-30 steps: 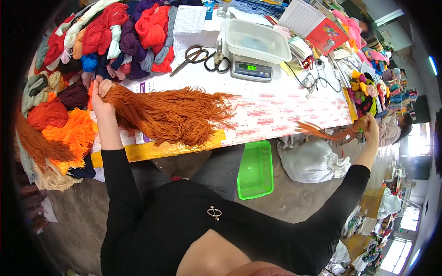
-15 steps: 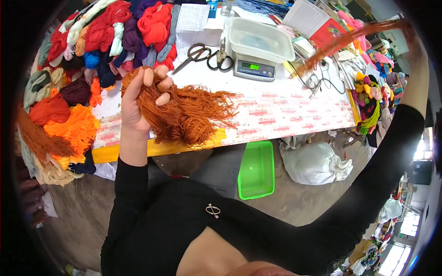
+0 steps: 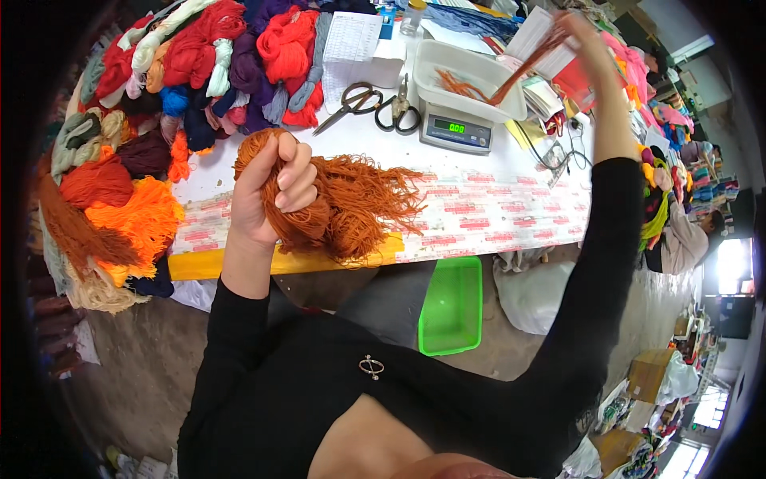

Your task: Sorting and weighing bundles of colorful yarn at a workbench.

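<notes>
My left hand point(image 3: 281, 188) is wrapped round a thick hank of rust-brown yarn point(image 3: 351, 199) above the table's front edge; its loose cut ends spread to the right. Raised at the upper right, my right hand point(image 3: 586, 41) grips a thin bunch of rust-brown yarn strands point(image 3: 528, 68). The lower end of that bunch hangs into a white plastic tray point(image 3: 515, 105), where some strands lie on the bottom. Under the tray stands a digital scale point(image 3: 459, 136) with a lit green display.
Two pairs of scissors, one large point(image 3: 348, 105) and one smaller point(image 3: 399, 112), lie left of the scale. Heaped yarn hanks point(image 3: 132, 207) fill the left side. Papers point(image 3: 351, 36) stand behind. A green basket point(image 3: 453, 319) and a white sack point(image 3: 531, 291) are on the floor. Cables point(image 3: 562, 160) lie right of the scale.
My right hand has swung inward from the far right, bringing the yarn strands over the tray, their ends now inside it. My left hand's fingers have closed more tightly round the hank.
</notes>
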